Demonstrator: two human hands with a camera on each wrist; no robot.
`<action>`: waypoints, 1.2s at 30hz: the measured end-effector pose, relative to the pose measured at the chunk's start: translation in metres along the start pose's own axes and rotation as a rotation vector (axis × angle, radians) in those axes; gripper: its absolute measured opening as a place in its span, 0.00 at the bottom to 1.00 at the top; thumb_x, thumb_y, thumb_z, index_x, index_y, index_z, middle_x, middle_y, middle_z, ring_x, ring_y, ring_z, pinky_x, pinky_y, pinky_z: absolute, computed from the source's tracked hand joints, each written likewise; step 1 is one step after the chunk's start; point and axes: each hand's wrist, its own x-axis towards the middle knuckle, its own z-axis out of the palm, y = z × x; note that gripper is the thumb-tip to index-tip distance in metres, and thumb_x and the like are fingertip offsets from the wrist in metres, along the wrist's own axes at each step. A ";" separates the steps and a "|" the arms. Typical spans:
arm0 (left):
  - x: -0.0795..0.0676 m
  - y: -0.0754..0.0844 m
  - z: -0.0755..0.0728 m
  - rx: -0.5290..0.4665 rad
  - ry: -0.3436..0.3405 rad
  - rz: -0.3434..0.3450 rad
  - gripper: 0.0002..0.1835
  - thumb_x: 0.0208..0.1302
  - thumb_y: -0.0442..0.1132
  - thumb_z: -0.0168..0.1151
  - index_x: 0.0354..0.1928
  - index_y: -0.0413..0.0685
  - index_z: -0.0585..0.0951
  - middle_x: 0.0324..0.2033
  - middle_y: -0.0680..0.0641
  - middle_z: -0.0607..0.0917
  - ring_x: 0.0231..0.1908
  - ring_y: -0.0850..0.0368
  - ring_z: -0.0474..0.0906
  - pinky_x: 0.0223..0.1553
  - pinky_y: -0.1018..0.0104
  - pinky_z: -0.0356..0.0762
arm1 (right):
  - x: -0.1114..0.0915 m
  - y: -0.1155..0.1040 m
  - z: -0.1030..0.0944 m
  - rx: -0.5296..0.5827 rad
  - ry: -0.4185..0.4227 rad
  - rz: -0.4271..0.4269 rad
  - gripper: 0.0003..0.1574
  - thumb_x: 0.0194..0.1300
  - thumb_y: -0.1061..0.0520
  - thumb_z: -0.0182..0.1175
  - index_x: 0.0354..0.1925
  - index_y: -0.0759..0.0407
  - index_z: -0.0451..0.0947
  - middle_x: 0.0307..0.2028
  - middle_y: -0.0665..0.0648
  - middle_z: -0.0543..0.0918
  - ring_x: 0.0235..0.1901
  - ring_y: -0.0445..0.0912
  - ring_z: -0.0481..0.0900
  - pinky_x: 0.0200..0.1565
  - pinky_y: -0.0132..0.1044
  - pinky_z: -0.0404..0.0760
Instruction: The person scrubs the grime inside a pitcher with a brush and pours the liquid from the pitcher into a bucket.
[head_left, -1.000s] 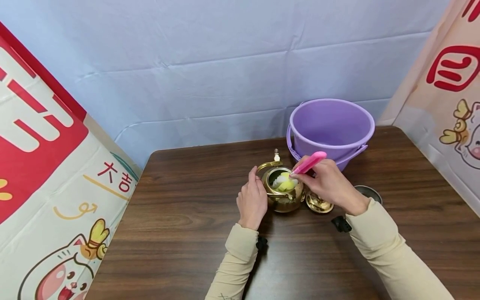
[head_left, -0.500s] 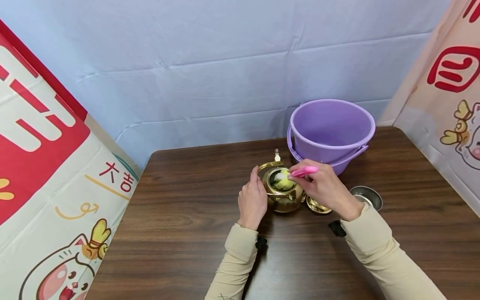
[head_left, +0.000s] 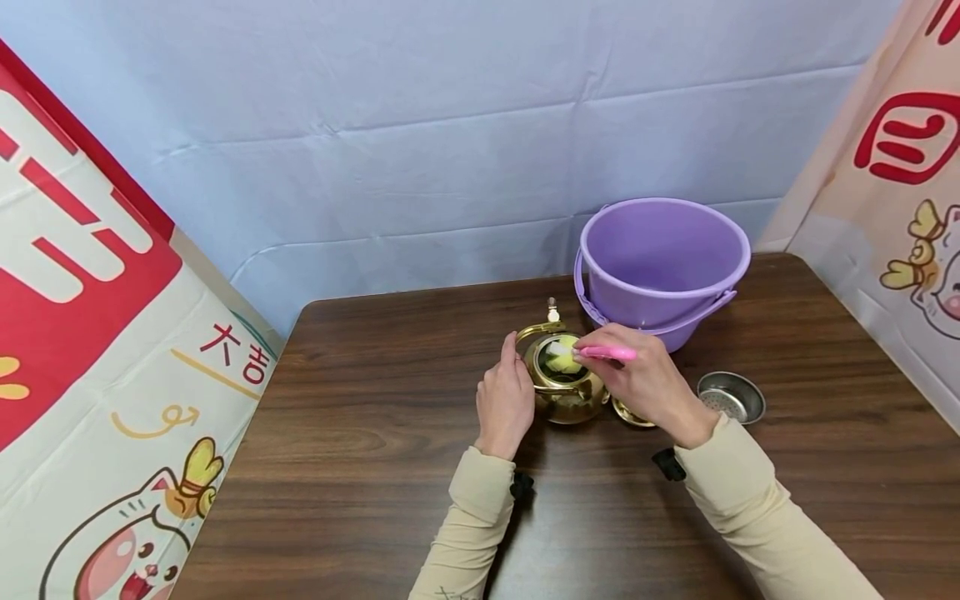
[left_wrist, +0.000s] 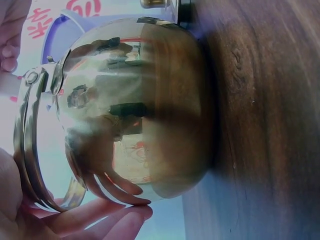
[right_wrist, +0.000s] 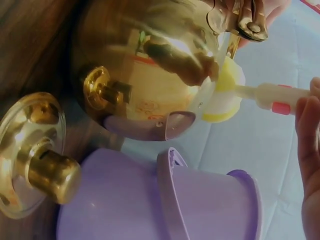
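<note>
A shiny gold teapot [head_left: 570, 404] stands lidless on the table. On its left side my left hand [head_left: 506, 406] grips the folded-over handle [left_wrist: 30, 135], with fingers also against the body. My right hand [head_left: 637, 371] pinches the pink-and-white handle of a sponge brush [head_left: 609, 353]. The brush's yellow-and-white sponge head [right_wrist: 226, 95] sits in the teapot's mouth, partly hidden by the rim. Close to the teapot's right side lies the gold lid [right_wrist: 37, 155], knob up, partly covered by my right hand in the head view.
Behind the teapot, a purple bucket [head_left: 637, 293] stands at the back right with its handle hanging down. A small metal strainer [head_left: 731, 397] rests right of my right hand. Printed cloths hang at both sides of the brown wooden table [head_left: 360, 433].
The right hand has moved slightly down and left, and the brush handle has tipped from slanting up to nearly level. More of the strainer shows. The left hand and teapot stay put.
</note>
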 end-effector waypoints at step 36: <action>-0.002 0.002 0.001 -0.033 -0.040 -0.102 0.26 0.73 0.44 0.38 0.72 0.60 0.65 0.10 0.51 0.65 0.10 0.56 0.56 0.13 0.64 0.52 | 0.021 -0.013 -0.018 0.022 -0.038 0.131 0.18 0.41 0.68 0.75 0.35 0.62 0.84 0.30 0.53 0.88 0.29 0.43 0.85 0.36 0.29 0.78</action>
